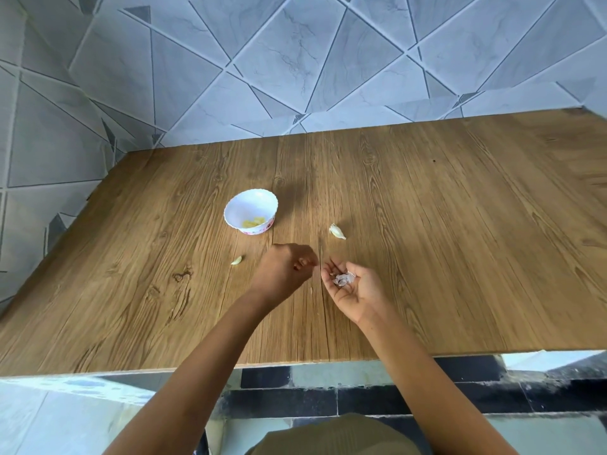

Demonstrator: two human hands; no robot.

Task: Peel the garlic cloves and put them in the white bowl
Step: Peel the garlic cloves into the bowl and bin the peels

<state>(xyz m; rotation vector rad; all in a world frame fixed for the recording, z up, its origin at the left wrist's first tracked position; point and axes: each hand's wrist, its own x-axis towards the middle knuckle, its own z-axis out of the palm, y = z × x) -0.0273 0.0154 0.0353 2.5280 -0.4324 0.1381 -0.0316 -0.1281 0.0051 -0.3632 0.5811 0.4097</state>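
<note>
The white bowl stands on the wooden table with yellowish peeled garlic at its bottom. Right of the bowl, an unpeeled clove lies on the table. A small pale clove lies left of my hands. My right hand is palm up, and loose garlic skins rest in the cupped palm. My left hand hovers just left of it, fingers curled with the fingertips toward the right palm. Nothing shows between those fingers.
A tiled wall rises behind the table and along its left side. The table's near edge runs just below my forearms, with a tiled floor beneath.
</note>
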